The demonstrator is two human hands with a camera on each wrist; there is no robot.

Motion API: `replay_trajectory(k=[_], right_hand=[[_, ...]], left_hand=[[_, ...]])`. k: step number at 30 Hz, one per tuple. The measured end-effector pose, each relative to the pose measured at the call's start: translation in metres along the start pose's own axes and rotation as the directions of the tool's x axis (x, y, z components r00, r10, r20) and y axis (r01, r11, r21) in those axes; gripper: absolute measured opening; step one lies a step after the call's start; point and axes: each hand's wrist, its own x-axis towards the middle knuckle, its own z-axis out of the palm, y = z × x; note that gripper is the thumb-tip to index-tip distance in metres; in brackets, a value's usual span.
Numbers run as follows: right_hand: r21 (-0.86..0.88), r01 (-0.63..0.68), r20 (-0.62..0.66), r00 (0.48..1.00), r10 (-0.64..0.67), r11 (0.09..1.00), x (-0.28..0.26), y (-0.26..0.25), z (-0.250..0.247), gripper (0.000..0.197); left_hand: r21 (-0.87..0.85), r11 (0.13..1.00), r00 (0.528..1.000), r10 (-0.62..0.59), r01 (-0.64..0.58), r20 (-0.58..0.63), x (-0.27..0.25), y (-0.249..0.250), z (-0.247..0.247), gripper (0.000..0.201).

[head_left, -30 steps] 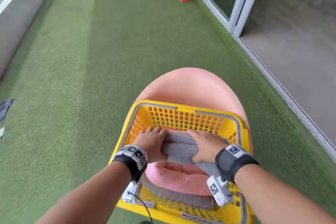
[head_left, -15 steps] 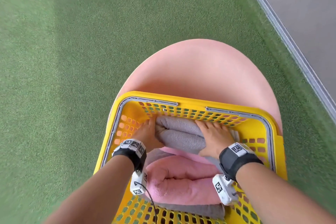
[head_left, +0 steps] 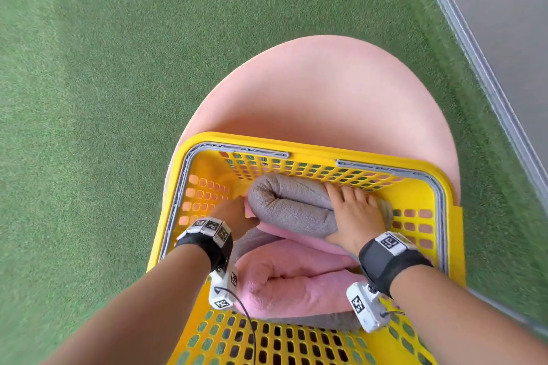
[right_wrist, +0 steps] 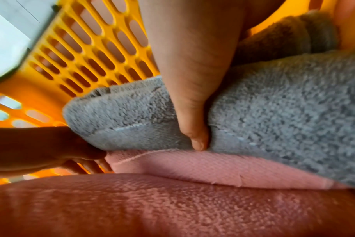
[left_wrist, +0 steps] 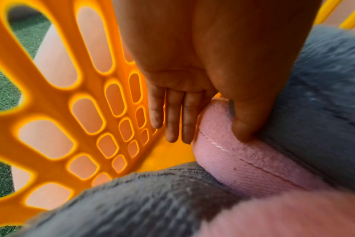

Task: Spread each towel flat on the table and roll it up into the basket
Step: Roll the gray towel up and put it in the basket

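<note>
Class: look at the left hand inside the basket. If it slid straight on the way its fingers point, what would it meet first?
Probably the basket's yellow floor, in the corner just past the fingertips. The left hand points down between the side wall and the pink towel; depth is hard to judge.

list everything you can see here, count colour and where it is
basket: 1, yellow with grey handles, on the pink table
table: 1, pink, rounded, on the green turf
grey rolled towel: 1, grey, at the basket's far end, on top of pink towel fabric
pink rolled towel: 1, pink, in the middle of the basket, nearer the person
lower grey towel: at least 1, grey, under the pink roll; how it is folded is hidden
turf: green, covers the floor around the table
grey floor: grey, top right beyond a metal track
wrist cameras: 2, black bands with white marker blocks, one per wrist
left hand: 1, at the left end of the grey roll, fingers straight
right hand: 1, grips the right part of the grey roll
</note>
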Motion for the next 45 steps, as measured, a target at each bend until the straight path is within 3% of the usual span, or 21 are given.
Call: replay_trajectory(k=[3,5,7,9,11,15,16,19,21,25,27,30,32,36,38,41,43,45], right_hand=[[0.079,0.165,-0.145,0.978,-0.152,0.983,-0.029,-0.01,-0.02,0.097],[0.196,0.362,-0.121,0.931,-0.344,0.911,-0.051,-0.024,-0.024,0.088],[0.291,0.488,0.0,0.86,-0.51,0.823,-0.07,-0.04,-0.015,0.099],[0.289,0.515,0.133,0.813,-0.567,0.807,-0.077,-0.056,0.003,0.124],[0.199,0.52,0.156,0.82,-0.55,0.831,-0.073,-0.069,0.026,0.138],[0.105,0.501,0.08,0.857,-0.509,0.859,-0.054,-0.094,0.053,0.135],[0.126,0.501,0.072,0.856,-0.512,0.856,-0.051,-0.099,0.054,0.126],[0.261,0.478,0.027,0.865,-0.501,0.839,-0.053,-0.104,0.047,0.071],[0.347,0.432,0.041,0.88,-0.473,0.832,-0.059,-0.098,0.038,0.059],[0.526,0.334,0.048,0.906,-0.42,0.782,-0.082,-0.076,-0.003,0.084],[0.605,0.324,-0.007,0.916,-0.401,0.728,-0.098,-0.065,-0.04,0.094],[0.657,0.332,-0.111,0.931,-0.349,0.677,-0.113,-0.052,-0.102,0.092],[0.589,0.344,-0.164,0.937,-0.309,0.731,-0.109,-0.045,-0.137,0.084],[0.281,0.324,-0.187,0.942,-0.279,0.903,-0.066,-0.049,-0.168,0.076],[0.172,0.317,-0.136,0.945,-0.296,0.933,-0.037,-0.059,-0.155,0.077],[0.042,0.279,-0.042,0.96,-0.277,0.959,-0.012,-0.067,-0.111,0.096],[0.013,0.223,-0.111,0.969,-0.221,0.975,-0.015,-0.064,-0.084,0.098],[0.064,0.228,-0.268,0.942,-0.203,0.972,-0.027,-0.056,-0.064,0.087]], left_hand=[[0.027,1.0,0.999,0.014,-0.014,0.034,-0.023,-0.001,0.003,0.061],[0.013,0.999,0.995,0.035,-0.037,0.095,-0.04,0.001,0.009,0.052],[0.023,0.999,0.991,0.04,-0.044,0.124,-0.057,0.004,0.016,0.04],[0.008,0.999,0.994,0.035,-0.036,0.106,-0.07,0.005,0.022,0.037],[-0.058,0.998,0.997,0.003,0.002,0.08,-0.078,0.001,0.028,0.038],[-0.115,0.992,0.998,-0.045,0.051,0.054,-0.089,-0.004,0.037,0.04],[-0.123,0.991,0.998,-0.049,0.055,0.047,-0.091,-0.005,0.037,0.039],[-0.162,0.986,0.999,-0.042,0.045,0.022,-0.092,-0.013,0.041,0.038],[-0.201,0.979,0.999,-0.047,0.045,-0.001,-0.093,-0.018,0.041,0.037],[-0.29,0.955,0.997,-0.071,0.069,0.004,-0.093,-0.022,0.026,0.03],[-0.221,0.97,0.993,-0.088,0.103,0.077,-0.096,-0.02,0.019,0.022],[-0.198,0.966,0.98,-0.136,0.164,0.147,-0.1,-0.016,0.018,0.013],[-0.16,0.982,0.99,-0.082,0.1,0.112,-0.099,-0.013,0.022,0.028],[0.047,0.998,0.994,0.033,-0.038,0.101,-0.101,0.004,0.022,0.05],[0.086,0.989,0.988,0.113,-0.122,0.107,-0.099,0.015,0.021,0.051],[0.127,0.975,0.977,0.164,-0.181,0.133,-0.09,0.03,0.026,0.056],[0.219,0.951,0.969,0.182,-0.217,0.168,-0.081,0.035,0.034,0.063],[0.364,0.889,0.955,0.216,-0.279,0.205,-0.072,0.037,0.045,0.084]])
